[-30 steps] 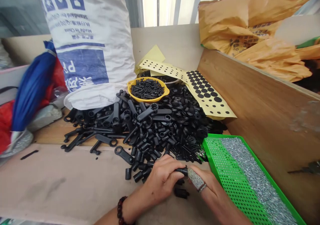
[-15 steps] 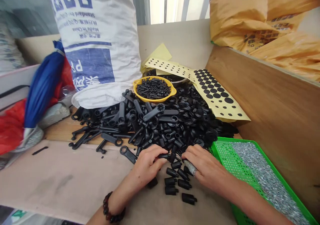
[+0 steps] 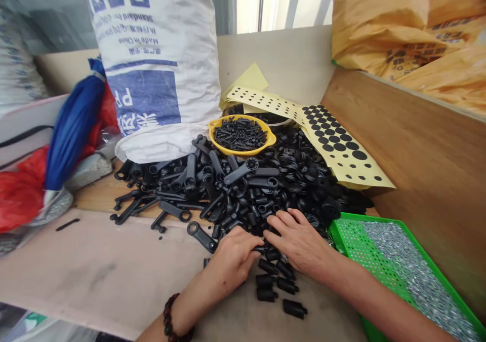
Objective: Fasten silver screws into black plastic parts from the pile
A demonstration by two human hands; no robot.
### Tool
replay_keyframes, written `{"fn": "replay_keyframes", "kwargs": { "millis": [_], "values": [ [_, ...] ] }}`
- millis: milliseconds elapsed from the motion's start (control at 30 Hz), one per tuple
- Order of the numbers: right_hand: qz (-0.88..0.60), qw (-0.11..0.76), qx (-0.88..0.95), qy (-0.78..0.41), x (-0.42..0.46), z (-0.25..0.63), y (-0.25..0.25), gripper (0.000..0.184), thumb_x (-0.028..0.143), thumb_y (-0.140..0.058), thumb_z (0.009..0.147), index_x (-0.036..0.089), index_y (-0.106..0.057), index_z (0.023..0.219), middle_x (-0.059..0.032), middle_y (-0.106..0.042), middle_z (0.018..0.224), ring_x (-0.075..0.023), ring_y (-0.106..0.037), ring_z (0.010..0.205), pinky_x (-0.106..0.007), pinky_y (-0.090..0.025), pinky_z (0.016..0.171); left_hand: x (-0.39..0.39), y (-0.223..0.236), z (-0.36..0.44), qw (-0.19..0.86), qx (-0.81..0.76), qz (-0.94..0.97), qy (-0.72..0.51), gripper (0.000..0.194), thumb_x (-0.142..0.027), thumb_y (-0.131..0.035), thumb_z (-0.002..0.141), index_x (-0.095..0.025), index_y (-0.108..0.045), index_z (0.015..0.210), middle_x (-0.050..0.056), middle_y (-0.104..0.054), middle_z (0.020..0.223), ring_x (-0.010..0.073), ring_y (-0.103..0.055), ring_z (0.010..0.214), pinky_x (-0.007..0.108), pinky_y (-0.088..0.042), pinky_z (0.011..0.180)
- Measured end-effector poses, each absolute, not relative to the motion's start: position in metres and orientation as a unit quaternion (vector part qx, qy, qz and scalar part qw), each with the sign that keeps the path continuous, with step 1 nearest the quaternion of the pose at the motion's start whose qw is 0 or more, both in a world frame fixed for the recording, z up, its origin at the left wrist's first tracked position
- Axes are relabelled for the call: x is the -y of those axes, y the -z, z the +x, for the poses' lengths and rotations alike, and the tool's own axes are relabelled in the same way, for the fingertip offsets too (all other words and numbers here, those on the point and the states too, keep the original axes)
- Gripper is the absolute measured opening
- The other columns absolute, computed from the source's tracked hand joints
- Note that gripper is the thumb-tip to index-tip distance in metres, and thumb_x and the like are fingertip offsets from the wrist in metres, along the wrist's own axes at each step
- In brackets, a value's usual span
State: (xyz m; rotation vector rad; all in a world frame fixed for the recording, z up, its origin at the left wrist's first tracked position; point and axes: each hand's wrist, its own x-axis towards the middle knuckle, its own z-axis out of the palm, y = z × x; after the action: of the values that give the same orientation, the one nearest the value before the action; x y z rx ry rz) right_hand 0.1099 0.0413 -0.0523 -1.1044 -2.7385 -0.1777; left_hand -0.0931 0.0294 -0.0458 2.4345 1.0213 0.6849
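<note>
Pinkish cloth (image 3: 114, 271) covers the near tabletop. In the head view, the left hand (image 3: 236, 255) pinches a small black part (image 3: 259, 249); the right hand (image 3: 298, 240) curls just beside it, its hold hidden. Black cylinders (image 3: 294, 308) lie below the grip, the black pile (image 3: 243, 185) beyond.
</note>
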Motion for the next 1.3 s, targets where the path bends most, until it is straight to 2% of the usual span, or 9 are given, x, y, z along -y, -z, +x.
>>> {"fn": "replay_keyframes", "kwargs": {
  "millis": [167, 300, 433, 600, 767, 900, 1133, 1300],
  "values": [
    [-0.369, 0.104, 0.921, 0.063, -0.045, 0.117, 0.052, 0.023, 0.002, -0.052, 0.071, 0.018, -0.061, 0.084, -0.0083, -0.061, 0.102, -0.0254, -0.047, 0.097, -0.043, -0.031, 0.091, -0.03, 0.046, -0.093, 0.204, -0.363, 0.879, -0.23, 0.021, -0.008, -0.049, 0.083, -0.016, -0.062, 0.097, 0.006, -0.069, 0.088, 0.0189, -0.059, 0.081, 0.03, -0.048, 0.075],
    [-0.4, 0.144, 0.903, 0.059, -0.041, 0.138, 0.046, 0.036, 0.0, -0.049, 0.056, 0.015, -0.061, 0.087, -0.011, -0.061, 0.1, -0.0278, -0.045, 0.098, -0.041, -0.035, 0.084, -0.033, 0.04, -0.087, 0.205, -0.357, 0.889, -0.202, 0.02, -0.009, -0.048, 0.084, -0.016, -0.062, 0.096, 0.006, -0.069, 0.089, 0.0192, -0.059, 0.082, 0.03, -0.048, 0.075],
    [-0.433, 0.188, 0.881, 0.033, -0.027, 0.163, 0.043, 0.047, -0.001, -0.043, 0.049, 0.014, -0.059, 0.09, -0.0125, -0.059, 0.099, -0.0285, -0.044, 0.098, -0.042, -0.038, 0.082, -0.043, 0.038, -0.069, 0.217, -0.33, 0.903, -0.167, 0.02, -0.009, -0.048, 0.085, -0.016, -0.063, 0.096, 0.006, -0.069, 0.089, 0.019, -0.061, 0.083, 0.028, -0.048, 0.076],
    [-0.451, 0.24, 0.859, -0.022, -0.009, 0.178, 0.046, 0.051, -0.002, -0.038, 0.049, 0.016, -0.053, 0.094, -0.0114, -0.056, 0.1, -0.0269, -0.045, 0.098, -0.043, -0.039, 0.083, -0.058, 0.047, -0.043, 0.212, -0.286, 0.928, -0.108, 0.026, -0.004, -0.048, 0.08, -0.015, -0.064, 0.098, 0.007, -0.07, 0.091, 0.019, -0.063, 0.085, 0.027, -0.048, 0.078],
    [-0.472, 0.248, 0.844, -0.046, 0.0, 0.18, 0.049, 0.05, -0.003, -0.037, 0.049, 0.016, -0.052, 0.092, -0.0107, -0.055, 0.098, -0.026, -0.046, 0.094, -0.042, -0.04, 0.079, -0.065, 0.051, -0.031, 0.211, -0.27, 0.937, -0.066, 0.03, -0.002, -0.048, 0.078, -0.015, -0.064, 0.099, 0.008, -0.071, 0.092, 0.0202, -0.065, 0.086, 0.026, -0.049, 0.075],
    [-0.478, 0.252, 0.84, -0.051, 0.0, 0.18, 0.05, 0.051, -0.003, -0.037, 0.048, 0.016, -0.053, 0.092, -0.0104, -0.056, 0.098, -0.0257, -0.046, 0.095, -0.042, -0.039, 0.081, -0.066, 0.049, -0.031, 0.207, -0.263, 0.941, -0.046, 0.031, 0.0, -0.046, 0.078, -0.017, -0.063, 0.098, 0.006, -0.07, 0.094, 0.0193, -0.065, 0.088, 0.026, -0.049, 0.076],
    [-0.473, 0.246, 0.845, -0.043, 0.0, 0.182, 0.05, 0.05, -0.003, -0.038, 0.046, 0.014, -0.055, 0.09, -0.0114, -0.056, 0.097, -0.0261, -0.047, 0.094, -0.04, -0.041, 0.078, -0.069, 0.041, -0.037, 0.173, -0.253, 0.952, -0.009, 0.027, -0.003, -0.044, 0.082, -0.017, -0.06, 0.098, 0.005, -0.067, 0.092, 0.0183, -0.063, 0.083, 0.024, -0.047, 0.071],
    [-0.467, 0.25, 0.848, -0.032, 0.001, 0.182, 0.05, 0.05, -0.003, -0.038, 0.047, 0.013, -0.055, 0.091, -0.0119, -0.056, 0.096, -0.0264, -0.047, 0.093, -0.04, -0.041, 0.077, -0.073, 0.037, -0.041, 0.198, -0.228, 0.953, 0.005, 0.024, -0.006, -0.045, 0.085, -0.016, -0.059, 0.101, 0.005, -0.066, 0.097, 0.017, -0.062, 0.088, 0.023, -0.046, 0.074]
  ]
}}
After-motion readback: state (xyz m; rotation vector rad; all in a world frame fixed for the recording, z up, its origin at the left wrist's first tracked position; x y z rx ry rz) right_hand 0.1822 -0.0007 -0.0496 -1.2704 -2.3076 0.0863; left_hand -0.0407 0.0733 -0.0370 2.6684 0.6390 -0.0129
